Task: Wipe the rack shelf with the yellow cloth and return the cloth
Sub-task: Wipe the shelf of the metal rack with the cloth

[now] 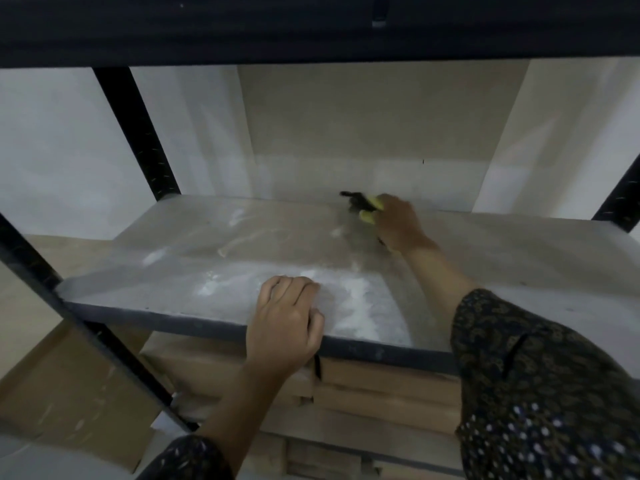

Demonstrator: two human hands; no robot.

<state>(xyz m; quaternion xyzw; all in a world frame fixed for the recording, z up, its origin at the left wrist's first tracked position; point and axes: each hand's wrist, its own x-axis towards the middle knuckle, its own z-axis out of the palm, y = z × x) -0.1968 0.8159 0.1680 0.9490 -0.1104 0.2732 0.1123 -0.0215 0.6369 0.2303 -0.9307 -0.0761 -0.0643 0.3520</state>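
Two hands are at work on a black metal-framed rack (136, 133), whose grey, dust-streaked flat shelf board (502, 258) fills most of the view. White powdery residue (353, 306) lies thickest near the front edge, just beside the left hand, with thinner smears trailing toward the back left. The right half of the shelf board looks comparatively clear, though blur prevents a firm verdict. Below the shelf board sit stacked brown cardboard boxes (381, 386), untouched by either hand.

The left hand (284, 327) rests over the front edge of the shelf board, fingers curled loosely and pressed down on the surface, apparently as a brace; it holds nothing. The right hand (398, 225) reaches deep to the rear of the shelf board, near the back wall, fingers closed around the bunched yellow cloth (372, 209), which shows only as small yellow patches ahead of the knuckles. A dark shape beside the cloth cannot be identified.

Assessment: wiping is under way but incomplete. The front-centre powder patch and the left-hand smears remain to be cleared. Returning the cloth has not begun; its resting place is not in view.
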